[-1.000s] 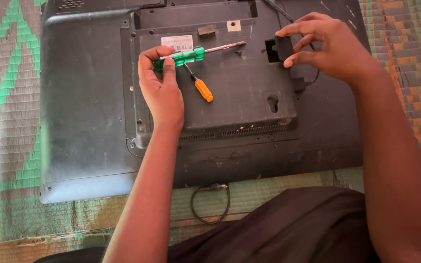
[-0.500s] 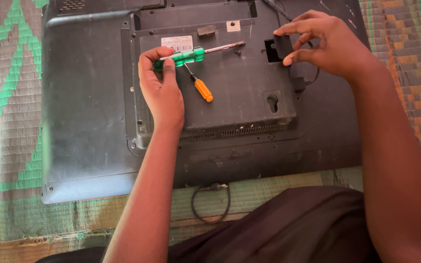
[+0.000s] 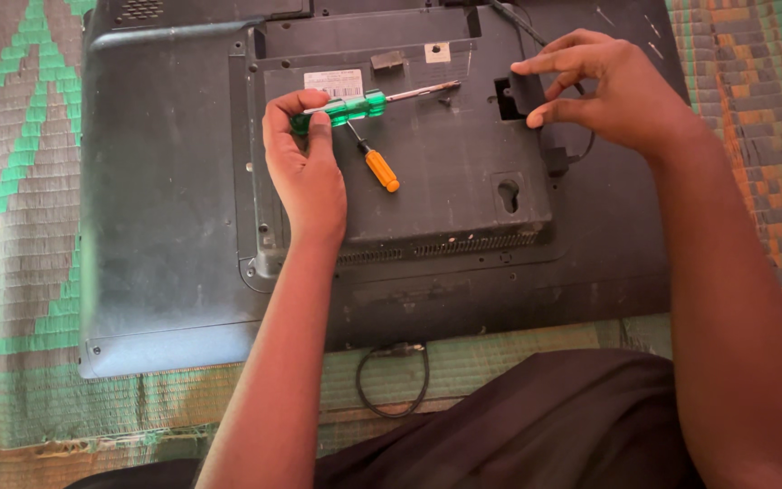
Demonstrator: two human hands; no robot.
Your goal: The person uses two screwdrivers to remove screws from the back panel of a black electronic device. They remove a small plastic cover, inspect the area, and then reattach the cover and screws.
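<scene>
A dark flat-screen television [image 3: 165, 208] lies face down, its raised back panel [image 3: 445, 181] toward me. My left hand [image 3: 305, 172] grips a green-handled screwdriver [image 3: 355, 107] whose metal shaft points right across the panel. A smaller orange-handled screwdriver [image 3: 380, 169] lies loose on the panel just right of that hand. My right hand [image 3: 608, 86] pinches a small black piece [image 3: 525, 92] at the panel's upper right edge, beside a black cable [image 3: 581, 149].
The television rests on a woven mat [image 3: 11, 181] with green, grey and orange patterns. A looped black cable [image 3: 391, 380] lies on the mat below the television's near edge. My dark-clothed lap [image 3: 536, 426] fills the bottom of the view.
Both hands stay in nearly the same spots. The right hand's fingers shift slightly on the black piece.
</scene>
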